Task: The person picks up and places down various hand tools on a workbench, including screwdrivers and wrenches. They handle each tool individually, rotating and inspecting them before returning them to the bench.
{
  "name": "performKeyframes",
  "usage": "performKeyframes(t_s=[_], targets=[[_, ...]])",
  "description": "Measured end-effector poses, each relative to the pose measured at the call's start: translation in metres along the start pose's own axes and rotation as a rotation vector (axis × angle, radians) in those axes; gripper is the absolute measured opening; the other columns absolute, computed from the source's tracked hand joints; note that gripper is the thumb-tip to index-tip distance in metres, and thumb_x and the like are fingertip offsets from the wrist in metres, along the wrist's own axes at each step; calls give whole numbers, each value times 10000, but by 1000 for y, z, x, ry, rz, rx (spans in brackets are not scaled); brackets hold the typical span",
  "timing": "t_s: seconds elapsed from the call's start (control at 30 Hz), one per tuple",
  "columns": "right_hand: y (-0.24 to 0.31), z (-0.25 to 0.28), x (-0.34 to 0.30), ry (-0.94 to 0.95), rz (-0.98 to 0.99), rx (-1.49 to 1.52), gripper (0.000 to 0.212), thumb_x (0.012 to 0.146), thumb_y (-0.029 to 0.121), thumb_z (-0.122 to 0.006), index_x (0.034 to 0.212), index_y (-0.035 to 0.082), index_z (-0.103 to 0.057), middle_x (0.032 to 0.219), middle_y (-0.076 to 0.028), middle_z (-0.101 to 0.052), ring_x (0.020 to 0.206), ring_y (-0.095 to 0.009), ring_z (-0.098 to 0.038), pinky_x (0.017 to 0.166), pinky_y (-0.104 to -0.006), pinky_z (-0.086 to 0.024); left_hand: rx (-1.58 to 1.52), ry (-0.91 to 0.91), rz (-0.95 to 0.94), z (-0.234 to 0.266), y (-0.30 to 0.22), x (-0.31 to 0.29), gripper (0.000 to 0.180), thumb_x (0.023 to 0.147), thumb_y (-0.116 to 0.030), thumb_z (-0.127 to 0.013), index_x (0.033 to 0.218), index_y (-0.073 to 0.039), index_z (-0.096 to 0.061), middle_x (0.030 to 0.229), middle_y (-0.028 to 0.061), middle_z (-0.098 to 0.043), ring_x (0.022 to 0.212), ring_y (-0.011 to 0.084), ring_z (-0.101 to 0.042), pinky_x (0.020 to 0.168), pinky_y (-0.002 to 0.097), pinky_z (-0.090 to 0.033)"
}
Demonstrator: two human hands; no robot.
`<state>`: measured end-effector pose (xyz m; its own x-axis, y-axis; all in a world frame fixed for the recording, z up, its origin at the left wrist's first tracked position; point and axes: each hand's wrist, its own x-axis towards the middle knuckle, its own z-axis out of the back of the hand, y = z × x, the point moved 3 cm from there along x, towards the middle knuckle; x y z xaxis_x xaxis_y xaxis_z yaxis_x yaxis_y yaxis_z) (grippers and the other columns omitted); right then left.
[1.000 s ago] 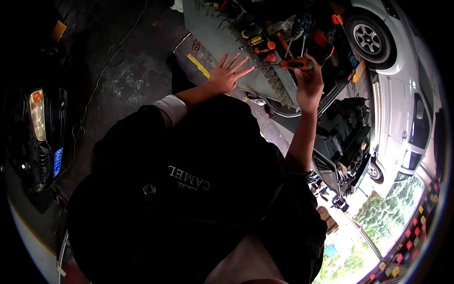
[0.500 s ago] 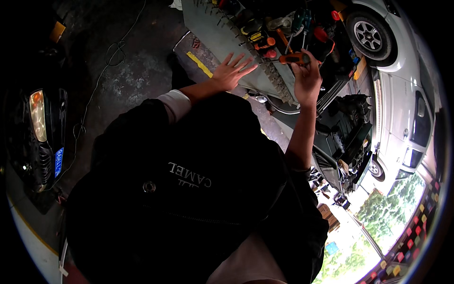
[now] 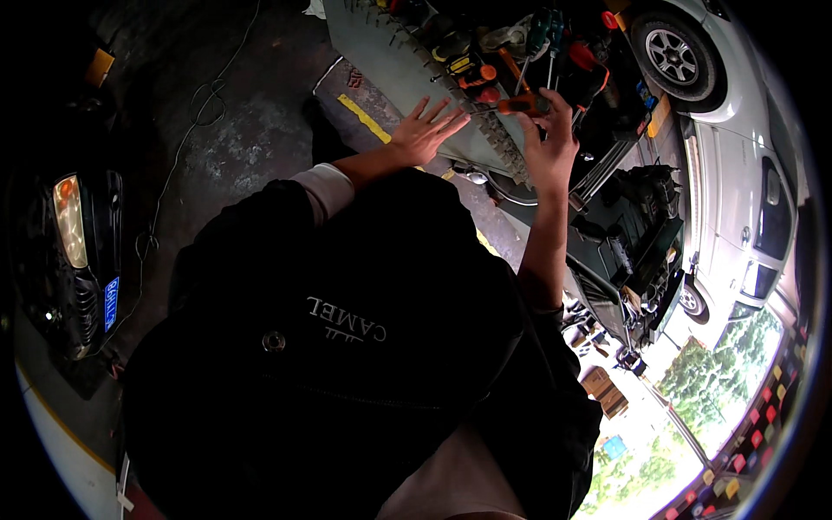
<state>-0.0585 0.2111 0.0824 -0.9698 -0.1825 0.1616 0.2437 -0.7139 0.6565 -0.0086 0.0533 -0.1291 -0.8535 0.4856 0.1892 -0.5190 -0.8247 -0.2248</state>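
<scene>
My left hand (image 3: 422,137) has its fingers spread, reaching over the grey metal side (image 3: 394,74) of a tool cart. Whether its palm rests on the metal cannot be told. My right hand (image 3: 552,147) pinches an orange and black screwdriver handle (image 3: 523,106) between thumb and fingers. The screwdriver's thin shaft points left toward my left fingertips, above the cart's edge, which carries a row of small pegs or sockets (image 3: 505,147). Just beyond lie more tools: an orange-handled one (image 3: 478,78), a red knob-like end (image 3: 490,95) and teal-handled screwdrivers (image 3: 546,30).
A silver car with its wheel (image 3: 673,56) stands at the right. Nearer on that side is a dark green equipment frame (image 3: 620,247). At the left, a dark car's headlight (image 3: 69,221) shows, with a thin cable (image 3: 178,143) along the floor. Yellow tape (image 3: 364,119) marks the floor.
My right hand has moved a little left and down with the screwdriver, bringing its tip closer to my left hand. My left hand stays almost in place, fingers slightly closer together.
</scene>
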Motion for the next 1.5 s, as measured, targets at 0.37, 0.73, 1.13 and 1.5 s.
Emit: performKeyframes(t_s=[0.37, 0.73, 1.13, 1.5], targets=[[-14, -18, -11, -22, 43, -178, 424, 819, 105, -793, 1217, 108, -647, 1084, -134, -712, 981, -320, -688, 860, -411, -549, -22, 141, -15, -3, -2, 7, 860, 898, -266, -650, 1625, -146, -208, 1628, 80, -320, 1507, 313, -288, 1209, 590, -239], [-12, -23, -11, -83, 209, -242, 409, 769, 74, -792, 1165, 99, -694, 1067, -106, -708, 1011, -320, -648, 909, -402, -523, -79, 46, -56, -9, 1, 6, 882, 847, -218, -680, 1610, -127, -247, 1606, 104, -359, 1483, 330, -331, 1187, 609, -269], [-11, -8, -22, -185, 141, -96, 354, 834, 76, -711, 1183, 78, -649, 1025, -124, -687, 987, -360, -629, 908, -435, -510, -186, -32, -67, 94, 23, -6, 355, 850, -181, -650, 1201, -129, -671, 1340, 70, -624, 1329, 311, -518, 1159, 514, -350], [-13, 3, -31, -310, 11, 159, 122, 888, 96, -689, 1007, 69, -688, 921, -102, -712, 870, -347, -666, 768, -422, -539, -98, -295, -104, 211, 24, 51, 367, 846, -94, -674, 1212, -112, -667, 1214, 66, -696, 1150, 293, -639, 973, 443, -483]])
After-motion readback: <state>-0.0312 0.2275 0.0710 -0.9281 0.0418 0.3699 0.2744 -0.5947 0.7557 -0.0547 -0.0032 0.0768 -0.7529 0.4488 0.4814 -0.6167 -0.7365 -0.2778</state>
